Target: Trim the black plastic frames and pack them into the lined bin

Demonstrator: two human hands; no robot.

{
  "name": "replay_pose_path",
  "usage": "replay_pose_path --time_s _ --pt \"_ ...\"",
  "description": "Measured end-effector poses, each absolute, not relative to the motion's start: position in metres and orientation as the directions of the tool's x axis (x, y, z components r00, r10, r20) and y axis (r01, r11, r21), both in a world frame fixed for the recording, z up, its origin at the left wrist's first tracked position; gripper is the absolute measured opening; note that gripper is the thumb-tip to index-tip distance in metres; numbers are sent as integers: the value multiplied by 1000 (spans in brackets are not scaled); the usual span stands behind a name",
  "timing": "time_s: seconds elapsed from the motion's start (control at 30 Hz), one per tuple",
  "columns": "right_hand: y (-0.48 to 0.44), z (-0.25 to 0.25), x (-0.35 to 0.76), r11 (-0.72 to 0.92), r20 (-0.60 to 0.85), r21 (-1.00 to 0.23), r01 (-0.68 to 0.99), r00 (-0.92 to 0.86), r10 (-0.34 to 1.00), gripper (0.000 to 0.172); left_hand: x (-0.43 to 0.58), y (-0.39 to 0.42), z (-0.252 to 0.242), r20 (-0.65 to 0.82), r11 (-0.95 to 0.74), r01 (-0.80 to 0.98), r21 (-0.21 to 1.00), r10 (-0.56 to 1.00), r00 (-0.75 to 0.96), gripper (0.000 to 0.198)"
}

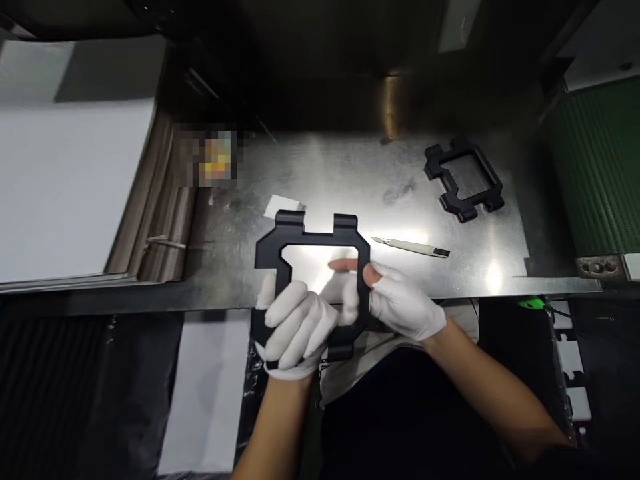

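Observation:
A black plastic frame [320, 239] with a large cut-out and hinge-like lugs is held up above the near edge of the metal table. My left hand [297, 327], in a white glove, wraps its fingers round the frame's lower left side. On the right side, my right hand [397, 300] pinches the frame between a bare thumb and fingers; the rest of that hand is gloved. Beyond the right hand lies a craft knife [411, 247] with a pale handle, its blade pointing left. Farther back to the right, a similar black frame [450, 200] rests on the table.
Tall stacked white sheets [75, 187] stand at the left. The metal table [330, 167] carries a small white paper piece [283, 205] behind the held frame. A ribbed green belt [600, 167] borders the right side. White sheeting [200, 393] hangs below the table edge.

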State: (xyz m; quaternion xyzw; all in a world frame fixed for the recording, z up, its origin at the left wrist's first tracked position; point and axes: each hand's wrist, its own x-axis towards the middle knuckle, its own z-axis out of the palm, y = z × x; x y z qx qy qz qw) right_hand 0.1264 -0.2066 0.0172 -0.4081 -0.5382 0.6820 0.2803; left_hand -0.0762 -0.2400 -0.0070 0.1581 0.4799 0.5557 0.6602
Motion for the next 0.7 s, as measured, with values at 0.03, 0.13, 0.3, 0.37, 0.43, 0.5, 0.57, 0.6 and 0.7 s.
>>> replay_pose_path --time_s 0.03,0.13,0.3,0.37,0.43,0.5,0.57,0.6,0.7 --pt "-214 14 121 -342 -258 -939 -41 -572 779 71 -78 -246 -11 -464 339 -588 734 883 -69 78" --pt "-236 2 116 -397 -328 -918 4 -573 751 68 -88 -264 -8 -393 374 -671 640 910 133 74" --pt "-244 2 125 -280 -436 -870 405 -370 820 34 -120 -296 30 -306 349 -721 599 932 197 60" --pt "-226 11 115 -190 -403 -846 498 -365 839 37 -131 -308 40 -355 321 -663 676 931 89 63" --pt "-193 18 92 -10 -276 -806 592 -360 891 32 -139 -317 45 -360 308 -574 759 933 26 80" --pt "-152 18 57 201 -103 -711 674 -383 918 24 -142 -323 46 -350 316 -426 848 937 -2 86" --pt "-111 13 22 354 -24 -579 734 -450 893 35 -141 -325 52 -400 380 -231 896 915 -44 77" --pt "-95 9 8 401 -34 -531 746 -492 870 43 -139 -326 56 -450 438 -136 888 891 -67 72" --pt "-76 2 -13 463 -92 -476 748 -566 819 50 -134 -326 74 -571 585 66 808 806 -158 64"
